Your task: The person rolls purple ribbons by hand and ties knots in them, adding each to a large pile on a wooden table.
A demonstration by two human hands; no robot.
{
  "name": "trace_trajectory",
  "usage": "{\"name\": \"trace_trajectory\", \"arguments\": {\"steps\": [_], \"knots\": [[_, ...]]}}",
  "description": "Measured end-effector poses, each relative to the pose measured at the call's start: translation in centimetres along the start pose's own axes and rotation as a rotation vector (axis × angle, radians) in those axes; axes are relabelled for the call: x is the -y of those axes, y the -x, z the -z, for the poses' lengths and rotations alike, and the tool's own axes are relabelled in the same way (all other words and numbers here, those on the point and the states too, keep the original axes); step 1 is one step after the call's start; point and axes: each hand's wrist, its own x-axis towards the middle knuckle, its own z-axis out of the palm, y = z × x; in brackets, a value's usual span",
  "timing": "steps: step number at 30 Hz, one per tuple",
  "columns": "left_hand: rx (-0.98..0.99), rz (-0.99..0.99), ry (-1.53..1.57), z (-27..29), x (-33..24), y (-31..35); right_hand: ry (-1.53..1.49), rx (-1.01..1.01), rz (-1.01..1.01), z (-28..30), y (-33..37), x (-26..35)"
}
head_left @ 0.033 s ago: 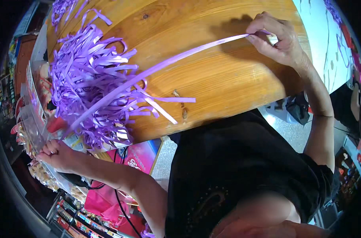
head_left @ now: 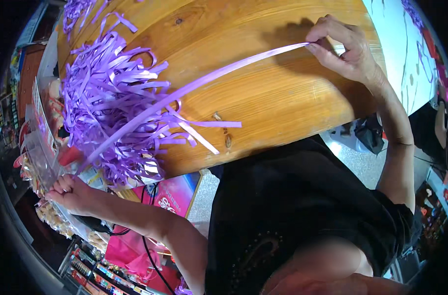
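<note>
A purple satin ribbon (head_left: 224, 70) stretches taut across the wooden table, rising slightly toward the right. At the far right, my right hand (head_left: 349, 54) pinches one end between thumb and fingertips. Over the left side, beyond the table's edge, my left hand (head_left: 76, 194) is closed in a fist at the ribbon's other end. How the ribbon sits inside that fist is hidden. Beneath the ribbon's left half lies a tangled heap of cut purple ribbon strips (head_left: 110, 83), with two or three loose ends trailing right.
The round wooden table (head_left: 268, 103) bears more purple strips (head_left: 76, 14) at its far left. A white surface (head_left: 401, 54) adjoins on the right. Clear plastic packages (head_left: 39, 150), a black cable (head_left: 152, 255) and pink bags (head_left: 128, 253) crowd the left, below my left forearm.
</note>
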Motion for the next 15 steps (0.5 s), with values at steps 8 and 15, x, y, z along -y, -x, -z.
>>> {"name": "trace_trajectory", "arguments": {"steps": [8,15], "knots": [[0.047,0.223,0.402,5.4,-1.7,-3.0,0.069,0.014,-0.112,0.7,1.3,-1.3],[-0.039,0.087,0.128,3.2,-1.1,-1.6,-0.155,-0.011,-0.194,1.0,0.9,-0.8]]}}
